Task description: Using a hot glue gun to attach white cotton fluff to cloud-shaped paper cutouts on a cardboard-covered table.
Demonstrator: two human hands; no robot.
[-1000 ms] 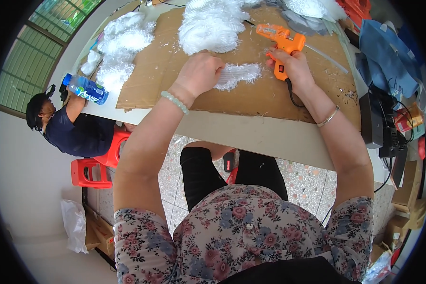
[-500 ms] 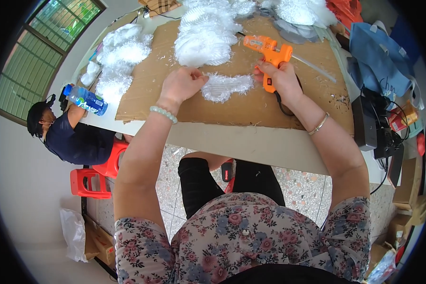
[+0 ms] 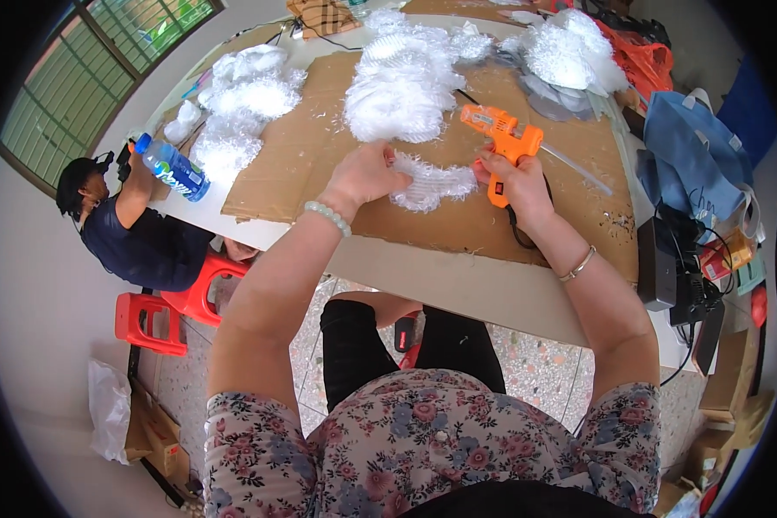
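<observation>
My right hand (image 3: 520, 186) grips an orange hot glue gun (image 3: 511, 142) by its handle, with its nozzle pointing to the far left. A long translucent glue stick (image 3: 578, 170) sticks out of its back end. Below the nozzle lies a strip of white fringed fabric (image 3: 436, 184) on a cardboard sheet (image 3: 319, 104). The fingers of my left hand (image 3: 364, 177) are pinched together at the strip's left end. Right-hand fingertips come close to the other end; I cannot tell whether they touch it.
White fluffy pieces are heaped at the far middle (image 3: 397, 91), left (image 3: 255, 91) and far right (image 3: 574, 52). A blue-capped bottle (image 3: 174, 168) stands tilted near a seated person (image 3: 142, 233). At right are a blue bag (image 3: 695, 142) and black power boxes with cables (image 3: 656, 263).
The view has shifted, so the table sits further right and slightly lower. My left hand stays at the strip's end, and the glue gun stays in my right hand.
</observation>
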